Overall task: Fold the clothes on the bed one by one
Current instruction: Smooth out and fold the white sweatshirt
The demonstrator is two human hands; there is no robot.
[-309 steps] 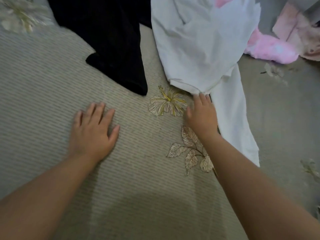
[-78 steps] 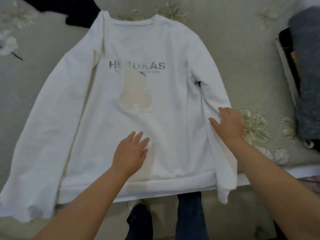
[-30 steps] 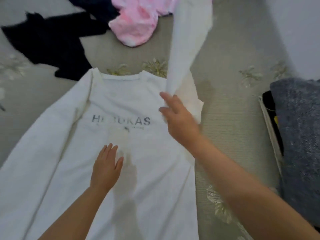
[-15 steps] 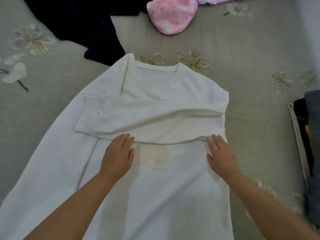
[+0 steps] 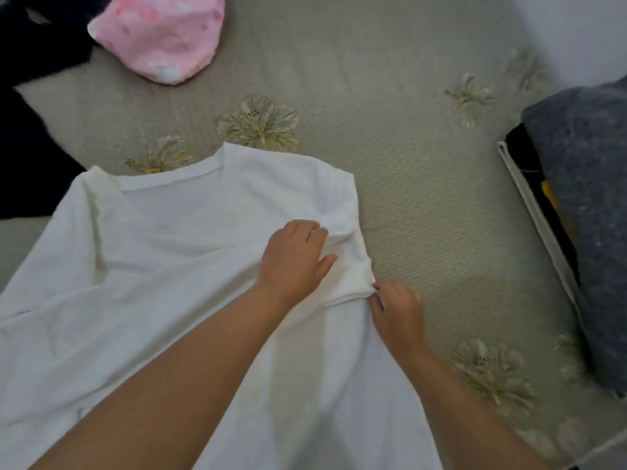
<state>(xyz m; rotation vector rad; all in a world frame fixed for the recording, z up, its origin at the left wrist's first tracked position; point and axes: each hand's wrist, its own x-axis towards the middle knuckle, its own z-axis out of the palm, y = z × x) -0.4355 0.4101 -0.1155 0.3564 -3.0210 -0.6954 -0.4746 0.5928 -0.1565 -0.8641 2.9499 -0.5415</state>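
Note:
A white sweatshirt (image 5: 163,252) lies flat on the beige flowered bed (image 5: 424,205), neck towards the far side. Its right sleeve is folded across the chest and hides the print. My left hand (image 5: 295,259) rests on the folded sleeve near the right shoulder, fingers spread flat. My right hand (image 5: 395,310) pinches the fold at the shirt's right edge, its fingertips tucked into the cloth. The left sleeve runs out towards the lower left.
A pink fluffy garment (image 5: 159,35) lies at the far side. Dark clothes (image 5: 23,106) are heaped at the far left. At the right, a grey folded item (image 5: 590,212) sits on a stack with a white edge (image 5: 532,212).
Since half a second ago, both hands slid right along the folded sleeve. My left hand now presses near the right shoulder and my right hand has gone from flat to pinching the side fold.

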